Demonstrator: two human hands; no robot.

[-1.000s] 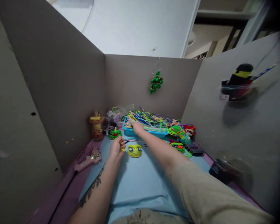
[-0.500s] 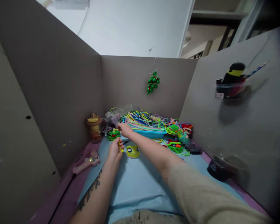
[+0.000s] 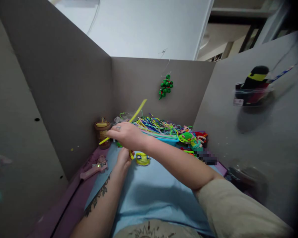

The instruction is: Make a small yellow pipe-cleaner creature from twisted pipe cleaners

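My right hand (image 3: pixel 127 135) is closed around a yellow pipe cleaner (image 3: pixel 139 109), which sticks out past it at the upper right and lower left. Just below, my left hand (image 3: pixel 123 159) grips a small twisted yellow pipe cleaner piece (image 3: pixel 131 154); part of that piece is hidden by the fingers. On the blue cloth (image 3: pixel 149 195), right beside my left hand, sits a yellow fuzzy figure (image 3: pixel 142 159) with two blue-rimmed eyes. Most of a green fuzzy figure (image 3: pixel 119 144) is covered by my right hand.
Behind the hands, a blue tray (image 3: pixel 170 141) is heaped with coloured pipe cleaners. A pink glue gun (image 3: pixel 94 170) and a brown jar (image 3: pixel 103 129) stand left. Fuzzy figures (image 3: pixel 188 138) lie right. Grey panels (image 3: pixel 139 79) enclose three sides; a bin of tools (image 3: pixel 252 91) hangs right.
From the tray's left edge, my right hand has come up and nearer, and a long yellow pipe cleaner now shows in it. My left hand keeps its yellow piece. The view has shifted slightly.
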